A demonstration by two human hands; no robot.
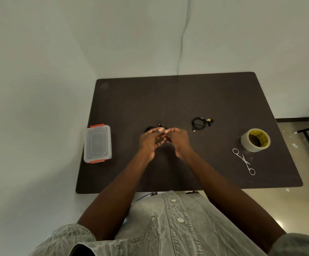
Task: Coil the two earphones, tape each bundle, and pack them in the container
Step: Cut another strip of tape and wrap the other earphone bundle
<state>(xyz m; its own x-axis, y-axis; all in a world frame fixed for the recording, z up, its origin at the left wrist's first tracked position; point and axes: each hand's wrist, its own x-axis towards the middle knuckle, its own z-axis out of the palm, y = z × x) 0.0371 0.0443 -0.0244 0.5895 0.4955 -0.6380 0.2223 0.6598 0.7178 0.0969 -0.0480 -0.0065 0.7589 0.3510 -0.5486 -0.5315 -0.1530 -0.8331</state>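
Your left hand [148,140] and right hand [178,140] meet fingertip to fingertip, pinching the black earphone [160,125] just above the table [168,97]; it looks light, limp and springy, so hold the gathered loops, not the buds, while the second earphone [200,123] lies coiled to the right.

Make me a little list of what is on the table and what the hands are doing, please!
surface: dark brown table
left hand: grips a black earphone cable, fingers curled
right hand: pinches the same cable, fingertips meeting the left hand's
second earphone: black coiled earphone bundle, lying alone right of the hands
container: clear plastic box with red clips, lid on, left of the hands
tape: wide clear tape roll, far right
cutter: small silver scissors, in front of the roll
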